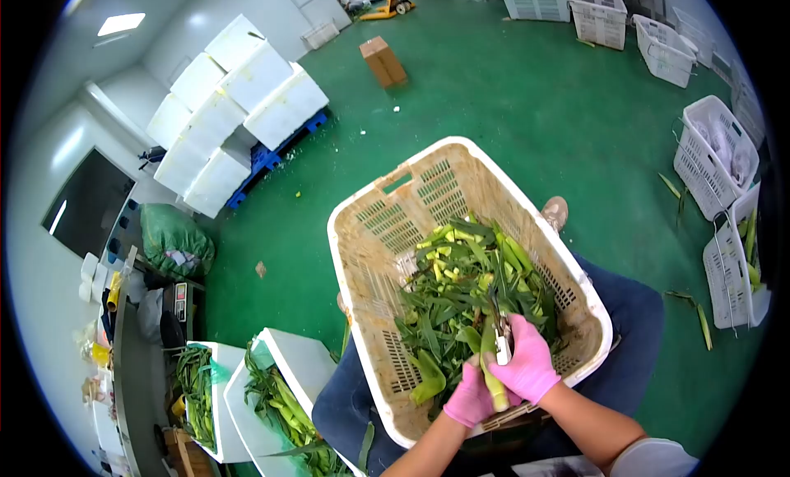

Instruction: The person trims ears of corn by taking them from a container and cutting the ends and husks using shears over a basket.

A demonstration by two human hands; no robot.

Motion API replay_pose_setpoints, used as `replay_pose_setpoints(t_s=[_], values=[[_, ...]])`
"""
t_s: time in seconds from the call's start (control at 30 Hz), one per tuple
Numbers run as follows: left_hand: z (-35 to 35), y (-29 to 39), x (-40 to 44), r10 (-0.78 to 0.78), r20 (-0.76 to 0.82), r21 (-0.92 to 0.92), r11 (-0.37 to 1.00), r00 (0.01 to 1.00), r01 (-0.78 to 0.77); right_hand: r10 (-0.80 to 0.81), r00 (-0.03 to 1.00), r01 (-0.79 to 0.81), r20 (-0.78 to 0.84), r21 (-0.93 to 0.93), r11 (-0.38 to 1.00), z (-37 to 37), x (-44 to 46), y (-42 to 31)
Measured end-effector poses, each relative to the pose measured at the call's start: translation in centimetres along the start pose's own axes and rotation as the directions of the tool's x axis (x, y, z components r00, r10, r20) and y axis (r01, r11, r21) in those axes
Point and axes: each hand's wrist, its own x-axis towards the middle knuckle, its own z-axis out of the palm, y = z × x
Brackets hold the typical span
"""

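"What are you counting near?"
"I'm counting two pink-gloved hands point(471, 399), one held corn ear point(494, 386), one stained crate point(355, 280) and, near left, two corn-filled foam boxes point(229, 440)."
"And beyond?"
"One cardboard carton point(383, 62) and one pallet jack point(387, 7) are standing far; at least five white crates point(698, 171) are lining the right."

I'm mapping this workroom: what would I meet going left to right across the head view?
Dark window, green sack, lone cardboard box, left hand, right hand, white basket holding plastic bags.
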Motion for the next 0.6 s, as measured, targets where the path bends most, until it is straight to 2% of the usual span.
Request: replay_pose_setpoints(t_s=[0.07, 0.1, 0.17, 0.2, 0.23, 0.27, 0.3, 0.33, 0.37, 0.43, 0.47, 0.5, 0.6], values=[[4.6, 1.8, -1.1, 0.231, 0.144, 0.154, 0.955, 0.962, -0.253, -0.113, 0.993, 0.109, 0.035, 0.113, 0.988, -1.7, -0.1, -1.4], [3.9, 2.7, -1.5, 0.136, -0.024, 0.205, 0.970, 0.990, -0.128, -0.155, 0.980, 0.144, 0.127, 0.093, 0.985, -2.4, -0.1, -1.6], [6.5, 5.3, -4.1, 0.104, -0.035, 0.391, 0.917, 0.994, -0.082, -0.332, 0.939, 0.304, 0.084, 0.239, 0.922, -3.7, -0.9, -2.5], [7.3, 5.9, -5.0, 0.117, -0.072, 0.366, 0.927, 0.990, -0.083, -0.330, 0.935, 0.239, 0.133, 0.452, 0.859, -3.3, -1.7, -1.9], [8.2, 6.5, -5.9, 0.130, -0.110, 0.340, 0.936, 0.985, -0.086, -0.269, 0.903, -0.016, 0.335, 0.651, 0.759, -4.3, -2.5, -3.1], [8.3, 6.7, -6.0, 0.108, -0.170, 0.223, 0.972, 0.980, -0.068, -0.268, 0.871, -0.073, 0.412, 0.647, 0.759, -4.0, -3.3, -3.7], [8.5, 7.0, -6.2, 0.080, -0.224, 0.097, 0.993, 0.971, -0.060, -0.265, 0.831, -0.130, 0.488, 0.636, 0.761, -3.3, -4.1, -4.0], [7.9, 7.2, -6.0, 0.127, -0.173, 0.176, 0.980, 0.977, -0.096, -0.374, 0.837, 0.141, 0.400, 0.504, 0.852, -2.1, -4.4, -3.3], [7.3, 7.5, -5.9, 0.173, -0.122, 0.250, 0.958, 0.977, -0.138, -0.317, 0.875, 0.123, 0.366, 0.467, 0.876, -1.7, -4.3, -3.0], [8.3, 6.4, -5.6, 0.319, -0.168, 0.367, 0.899, 0.933, -0.241, -0.179, 0.942, 0.057, 0.283, 0.390, 0.919, -1.7, -4.6, -2.9], [8.1, 6.5, -6.1, 0.283, -0.150, 0.363, 0.907, 0.947, -0.213, -0.161, 0.966, 0.129, 0.203, 0.164, 0.978, -2.4, -3.8, -3.2], [8.0, 7.0, -6.7, 0.248, -0.126, 0.363, 0.913, 0.961, -0.188, -0.231, 0.966, 0.231, 0.120, 0.009, 0.973, -3.4, -2.8, -3.6], [9.0, 7.1, -7.8, 0.247, -0.135, 0.416, 0.893, 0.960, -0.171, -0.210, 0.968, 0.225, 0.135, -0.114, 0.968, -4.0, -1.7, -2.1]])
